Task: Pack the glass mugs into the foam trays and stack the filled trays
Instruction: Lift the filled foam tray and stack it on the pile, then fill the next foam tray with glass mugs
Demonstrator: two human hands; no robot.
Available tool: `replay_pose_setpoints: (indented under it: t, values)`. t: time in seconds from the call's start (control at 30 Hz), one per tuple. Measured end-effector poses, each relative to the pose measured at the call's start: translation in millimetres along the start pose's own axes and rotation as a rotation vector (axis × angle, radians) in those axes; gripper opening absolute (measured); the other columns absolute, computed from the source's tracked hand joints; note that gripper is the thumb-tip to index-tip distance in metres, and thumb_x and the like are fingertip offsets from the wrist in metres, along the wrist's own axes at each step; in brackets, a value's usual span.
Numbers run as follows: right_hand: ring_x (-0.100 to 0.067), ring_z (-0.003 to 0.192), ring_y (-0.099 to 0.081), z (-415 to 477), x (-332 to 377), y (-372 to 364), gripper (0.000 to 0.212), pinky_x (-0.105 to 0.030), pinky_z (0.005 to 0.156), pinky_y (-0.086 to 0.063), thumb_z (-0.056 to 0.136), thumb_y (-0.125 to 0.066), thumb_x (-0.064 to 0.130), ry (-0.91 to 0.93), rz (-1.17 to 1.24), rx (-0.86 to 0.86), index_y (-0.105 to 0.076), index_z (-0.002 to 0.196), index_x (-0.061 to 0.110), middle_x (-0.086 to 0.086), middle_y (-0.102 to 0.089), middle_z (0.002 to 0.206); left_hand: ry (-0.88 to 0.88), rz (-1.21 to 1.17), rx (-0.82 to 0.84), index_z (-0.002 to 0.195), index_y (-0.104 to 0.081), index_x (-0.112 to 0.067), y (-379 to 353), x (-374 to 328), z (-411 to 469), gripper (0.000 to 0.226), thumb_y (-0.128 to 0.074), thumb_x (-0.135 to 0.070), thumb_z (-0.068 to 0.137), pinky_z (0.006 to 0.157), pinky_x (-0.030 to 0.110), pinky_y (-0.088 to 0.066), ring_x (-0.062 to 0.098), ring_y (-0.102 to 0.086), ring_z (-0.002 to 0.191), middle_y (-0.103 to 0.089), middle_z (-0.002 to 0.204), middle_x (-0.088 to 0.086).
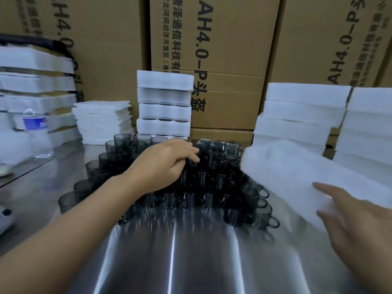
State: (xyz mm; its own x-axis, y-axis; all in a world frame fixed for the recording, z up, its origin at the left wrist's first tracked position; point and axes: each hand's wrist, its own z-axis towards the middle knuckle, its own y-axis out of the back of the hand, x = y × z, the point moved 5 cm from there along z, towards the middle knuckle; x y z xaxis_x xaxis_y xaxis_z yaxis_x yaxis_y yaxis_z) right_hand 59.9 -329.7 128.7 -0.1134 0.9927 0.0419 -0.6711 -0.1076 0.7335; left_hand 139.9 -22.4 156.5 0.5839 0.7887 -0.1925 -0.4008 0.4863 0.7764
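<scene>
Left hand reaches out over the big pile of dark glass mugs. Its fingers are bent down and touch the mugs near the top of the pile, but I cannot tell if it has hold of one. Right hand is on the right of the mugs and holds a white foam tray. The thumb and one finger lie on the tray's near face. The tray is tilted, blurry, and up above the right edge of the pile. The mugs stand close together in rows on a shiny metal desk. Just behind the mugs is a tall stack of filled trays. Behind the mugs to the right is a stack of white foam blocks. Behind the mugs to the left is a low pile of thin foam sheets. Farther left of the mugs stands a water bottle. Big brown boxes stand at the back.
</scene>
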Motion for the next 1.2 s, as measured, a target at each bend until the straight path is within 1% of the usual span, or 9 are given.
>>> replay_pose_setpoints:
  t: [0.1, 0.17, 0.23, 0.37, 0.47, 0.67, 0.83, 0.97, 1.2]
  values:
    - [-0.028, 0.083, -0.070, -11, 55, 10, 0.076, -0.028, 0.082, -0.053, 0.059, -0.087, 0.012, 0.262, 0.203, 0.207, -0.053, 0.116, 0.049, -0.001, -0.071, 0.083, 0.050, -0.041, -0.128, 0.116, -0.068, -0.023, 9, 10, -17, 0.050, -0.041, 0.011, 0.090, 0.112, 0.022, -0.023, 0.000, -0.039, 0.128, -0.050, 0.127, -0.022]
    - [-0.009, 0.080, -0.069, -25, 87, 7, 0.074, -0.008, 0.094, -0.032, 0.048, -0.094, 0.018, 0.432, 0.214, 0.278, -0.062, 0.109, 0.043, 0.010, -0.069, 0.074, 0.145, -0.144, -0.237, 0.111, -0.067, -0.034, 22, 22, -28, 0.059, -0.038, 0.013, 0.089, 0.111, 0.021, -0.029, 0.000, -0.046, 0.124, -0.053, 0.122, -0.025]
    - [-0.004, 0.068, -0.067, -37, 109, 1, 0.069, -0.011, 0.096, -0.030, 0.035, -0.097, 0.021, 0.563, 0.219, 0.284, -0.073, 0.099, 0.032, 0.016, -0.065, 0.063, 0.233, -0.205, -0.270, 0.100, -0.060, -0.052, 31, 32, -38, 0.065, -0.039, 0.008, 0.093, 0.097, 0.010, -0.037, -0.013, -0.053, 0.105, -0.058, 0.114, -0.027]
    - [-0.002, 0.113, -0.052, -53, 122, -40, 0.048, -0.011, 0.114, -0.009, 0.092, -0.057, 0.021, 0.557, 0.453, 0.619, -0.046, 0.135, 0.039, 0.005, -0.065, 0.114, 0.301, -0.178, -0.027, 0.083, -0.061, -0.056, 18, 39, -56, 0.056, -0.043, -0.005, 0.097, 0.048, 0.012, -0.043, 0.000, -0.057, 0.050, -0.070, 0.084, -0.019]
    - [0.005, 0.109, -0.046, -54, 115, -61, 0.050, -0.021, 0.118, -0.003, 0.095, -0.051, 0.019, 0.519, 0.542, 0.582, -0.033, 0.129, 0.052, 0.009, -0.061, 0.104, 0.301, -0.137, 0.225, 0.086, -0.063, -0.056, -8, 33, -64, 0.043, -0.050, -0.016, 0.095, 0.067, 0.036, -0.054, 0.025, -0.066, 0.072, -0.073, 0.096, -0.006]
    - [-0.002, 0.117, -0.043, -52, 100, -82, 0.052, -0.007, 0.112, -0.002, 0.094, -0.051, 0.014, 0.502, 0.577, 0.582, -0.031, 0.119, 0.055, 0.007, -0.061, 0.119, 0.254, -0.071, 0.593, 0.128, -0.056, -0.043, -71, 24, -80, 0.033, -0.050, -0.035, 0.096, 0.110, 0.027, -0.033, 0.001, -0.039, 0.133, -0.044, 0.145, -0.019]
    - [0.002, 0.096, -0.056, -30, 90, -80, 0.017, -0.012, 0.090, -0.037, 0.083, -0.060, 0.047, 0.334, 0.758, 0.421, -0.068, 0.096, 0.040, 0.023, -0.065, 0.093, 0.346, -0.174, 0.506, 0.122, -0.058, -0.048, -86, 29, -88, 0.029, -0.052, -0.037, 0.095, 0.115, 0.034, -0.026, 0.007, -0.027, 0.140, -0.039, 0.147, -0.019]
    - [-0.009, 0.104, -0.053, 29, 52, -93, 0.015, -0.013, 0.086, -0.033, 0.089, -0.064, 0.024, 0.017, 0.644, 0.082, -0.070, 0.102, 0.026, 0.011, -0.059, 0.105, 0.349, -0.247, 0.458, 0.114, -0.061, -0.048, -91, 32, -91, 0.025, -0.055, -0.034, 0.095, 0.114, 0.033, -0.028, 0.003, -0.030, 0.137, -0.046, 0.141, -0.019]
    - [-0.025, 0.135, -0.025, 73, 18, -155, 0.037, -0.038, 0.109, -0.026, 0.091, -0.060, 0.034, -0.182, 0.385, 0.302, -0.058, 0.126, 0.022, -0.007, -0.036, 0.144, 0.371, -0.333, 0.450, 0.099, -0.057, -0.061, -94, 35, -92, 0.026, -0.058, -0.036, 0.093, 0.111, 0.033, -0.036, -0.006, -0.035, 0.133, -0.052, 0.135, -0.023]
